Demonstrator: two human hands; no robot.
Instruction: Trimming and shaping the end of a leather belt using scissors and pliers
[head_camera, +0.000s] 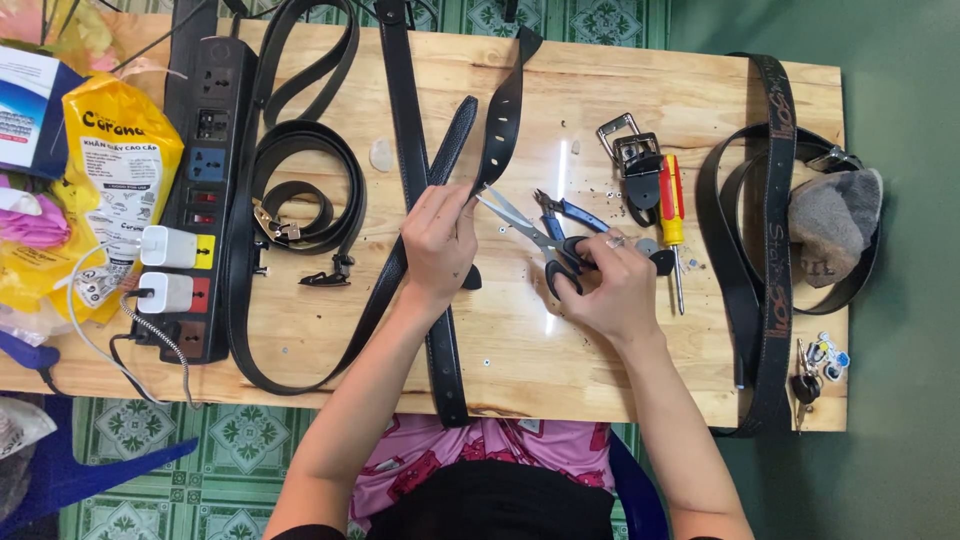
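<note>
belt strap (500, 110): black, with punched holes, near table centre – runs up toward 12 o'clock, lower end pinched at the left hand.
left hand (437, 240): fingers clenched on the strap end, thumb on top.
scissors (540, 240): black handles, blades open and pointing toward 10 o'clock, tips just at the strap end.
right hand (612, 285): fingers through the scissor handles, gripping them.
table (600, 370): bare pale wood board, small dark specks and punched bits scattered by the tools.
floor: green patterned tile at 12 and 7 o'clock, plain green at 3 o'clock.
pliers (570, 210): blue-handled, just above the right hand.
screwdriver (672, 215): red and yellow handle, at 2 o'clock of the right hand, shaft pointing down.
buckle (628, 145): metal, on a black tab, beside the screwdriver.
long belt (415, 200): black, crosses under the left hand, from 12 to 6 o'clock.
coiled belts (300, 190): black, at 9 o'clock of the left hand.
power strip (205, 190): black, left edge – two white chargers plugged in.
printed belt (770, 250): dark, looped at 3 o'clock around a grey cloth (835, 220).
keys (815, 370): bottom right corner.
yellow packet (115, 170): far left, printed bag; blue and white box (25, 110) above it.
</note>
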